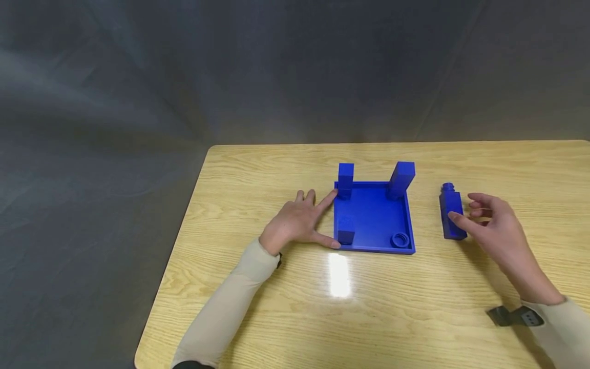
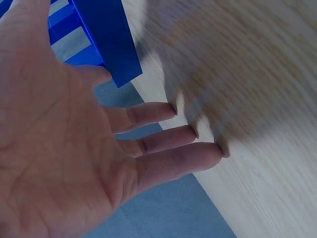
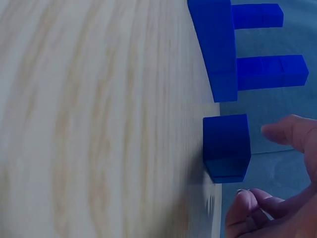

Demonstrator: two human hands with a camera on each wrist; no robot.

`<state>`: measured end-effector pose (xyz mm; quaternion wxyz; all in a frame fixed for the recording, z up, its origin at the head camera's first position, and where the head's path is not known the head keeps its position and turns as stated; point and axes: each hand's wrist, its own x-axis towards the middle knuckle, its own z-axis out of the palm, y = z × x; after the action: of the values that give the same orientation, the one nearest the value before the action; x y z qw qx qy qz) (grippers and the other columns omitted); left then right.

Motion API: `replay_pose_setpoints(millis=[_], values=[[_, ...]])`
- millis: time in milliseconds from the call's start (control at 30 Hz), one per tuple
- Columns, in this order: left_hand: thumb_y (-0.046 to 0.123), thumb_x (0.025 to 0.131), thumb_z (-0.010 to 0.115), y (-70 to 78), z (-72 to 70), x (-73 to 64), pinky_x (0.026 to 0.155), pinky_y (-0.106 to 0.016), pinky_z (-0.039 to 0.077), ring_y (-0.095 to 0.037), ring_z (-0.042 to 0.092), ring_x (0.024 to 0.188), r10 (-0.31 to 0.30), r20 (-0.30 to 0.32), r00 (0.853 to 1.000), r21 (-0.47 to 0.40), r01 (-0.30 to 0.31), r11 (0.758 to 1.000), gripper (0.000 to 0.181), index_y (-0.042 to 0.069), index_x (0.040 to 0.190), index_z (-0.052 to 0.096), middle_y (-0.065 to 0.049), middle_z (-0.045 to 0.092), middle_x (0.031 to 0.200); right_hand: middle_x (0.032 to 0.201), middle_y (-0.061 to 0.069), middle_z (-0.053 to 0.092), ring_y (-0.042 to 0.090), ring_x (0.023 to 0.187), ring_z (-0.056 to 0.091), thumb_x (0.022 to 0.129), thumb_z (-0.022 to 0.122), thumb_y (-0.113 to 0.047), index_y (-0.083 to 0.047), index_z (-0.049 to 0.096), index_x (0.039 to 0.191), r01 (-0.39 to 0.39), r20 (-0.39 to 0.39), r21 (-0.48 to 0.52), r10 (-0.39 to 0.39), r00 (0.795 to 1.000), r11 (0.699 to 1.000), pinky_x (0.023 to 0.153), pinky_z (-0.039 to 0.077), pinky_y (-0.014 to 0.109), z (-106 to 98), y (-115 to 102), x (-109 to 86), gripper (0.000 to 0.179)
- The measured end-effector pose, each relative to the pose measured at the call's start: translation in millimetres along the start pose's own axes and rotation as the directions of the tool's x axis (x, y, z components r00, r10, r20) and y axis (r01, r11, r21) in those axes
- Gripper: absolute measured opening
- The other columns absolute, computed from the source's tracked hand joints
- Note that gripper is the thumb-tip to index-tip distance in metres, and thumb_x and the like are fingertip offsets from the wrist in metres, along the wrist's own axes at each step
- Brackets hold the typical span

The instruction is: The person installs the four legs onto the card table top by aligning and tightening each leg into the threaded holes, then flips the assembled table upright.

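A square blue tabletop piece [image 1: 372, 218] lies upside down on the table, with a raised rim. Square legs stand at its back left [image 1: 345, 177], back right [image 1: 403, 177] and front left; a threaded round socket [image 1: 400, 240] shows at the front right corner. My left hand [image 1: 301, 220] is spread along the left side, thumb and index finger touching its edge. A loose blue leg [image 1: 451, 207] with a threaded end lies to the right. Beside it is my right hand [image 1: 495, 230], fingers loosely bent; in the right wrist view a gap separates thumb and leg [image 3: 227, 148].
The wooden table [image 1: 258, 169] has a rounded corner at the back left. Dark grey sheeting [image 1: 299, 72] hangs behind and to the left of it. A bright light reflection lies on the wood in front of the blue piece.
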<state>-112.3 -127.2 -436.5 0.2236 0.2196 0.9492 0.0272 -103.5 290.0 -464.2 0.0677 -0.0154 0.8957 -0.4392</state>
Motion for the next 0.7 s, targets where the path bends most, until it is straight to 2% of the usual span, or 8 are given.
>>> replay_pose_setpoints(millis=[167, 300, 433, 567, 700], values=[[0.095, 0.079, 0.066, -0.3, 1.6, -0.4, 0.071, -0.035, 0.049, -0.029, 0.045, 0.110, 0.003, -0.008, 1.000, 0.006, -0.003, 1.000, 0.135, 0.033, 0.177, -0.003, -0.020, 0.045, 0.153, 0.127, 0.035, 0.052, 0.004, 0.092, 0.050, 0.104, 0.078, -0.026, 0.024, 0.035, 0.154, 0.016, 0.046, -0.041, -0.015, 0.999, 0.999, 0.070, 0.044, 0.006, 3.2, 5.4, 2.9, 0.081], [0.094, 0.080, 0.066, 0.0, 1.8, -0.6, 0.071, -0.035, 0.049, -0.029, 0.045, 0.109, 0.007, -0.009, 1.000, 0.000, -0.007, 1.000, 0.134, 0.033, 0.177, -0.002, -0.020, 0.045, 0.152, 0.121, 0.035, 0.055, 0.026, 0.096, 0.058, 0.102, 0.080, -0.027, 0.025, 0.034, 0.153, 0.039, 0.081, -0.115, -0.030, 0.996, 0.993, 0.067, 0.043, 0.010, 4.4, 8.2, 3.6, 0.086], [0.094, 0.080, 0.066, 0.1, 1.4, -0.9, 0.072, -0.036, 0.049, -0.029, 0.044, 0.109, 0.004, -0.006, 1.000, -0.004, -0.004, 1.000, 0.133, 0.033, 0.177, -0.003, -0.020, 0.045, 0.153, 0.115, 0.034, 0.056, 0.045, 0.099, 0.057, 0.104, 0.077, -0.031, 0.021, 0.034, 0.154, 0.034, 0.106, -0.198, -0.013, 0.994, 0.980, 0.068, 0.044, 0.024, 2.9, 6.7, 4.0, 0.084], [0.094, 0.080, 0.066, -0.1, 1.5, -0.7, 0.072, -0.036, 0.049, -0.029, 0.044, 0.109, 0.001, -0.005, 1.000, -0.011, -0.001, 1.000, 0.133, 0.034, 0.177, -0.003, -0.020, 0.044, 0.153, 0.116, 0.034, 0.058, 0.050, 0.100, 0.060, 0.106, 0.073, -0.028, 0.015, 0.038, 0.153, 0.044, 0.101, -0.248, -0.019, 0.995, 0.968, 0.069, 0.046, 0.037, 1.5, 5.1, 4.1, 0.073], [0.093, 0.080, 0.067, -0.2, 2.1, -0.1, 0.074, -0.037, 0.049, -0.031, 0.045, 0.113, 0.002, -0.007, 1.000, -0.023, -0.002, 1.000, 0.133, 0.034, 0.177, -0.003, -0.021, 0.042, 0.156, 0.119, 0.033, 0.059, 0.051, 0.102, 0.061, 0.106, 0.071, -0.023, 0.012, 0.040, 0.154, 0.058, 0.083, -0.257, -0.038, 0.996, 0.965, 0.068, 0.045, 0.038, 0.7, 6.2, 2.6, 0.067]])
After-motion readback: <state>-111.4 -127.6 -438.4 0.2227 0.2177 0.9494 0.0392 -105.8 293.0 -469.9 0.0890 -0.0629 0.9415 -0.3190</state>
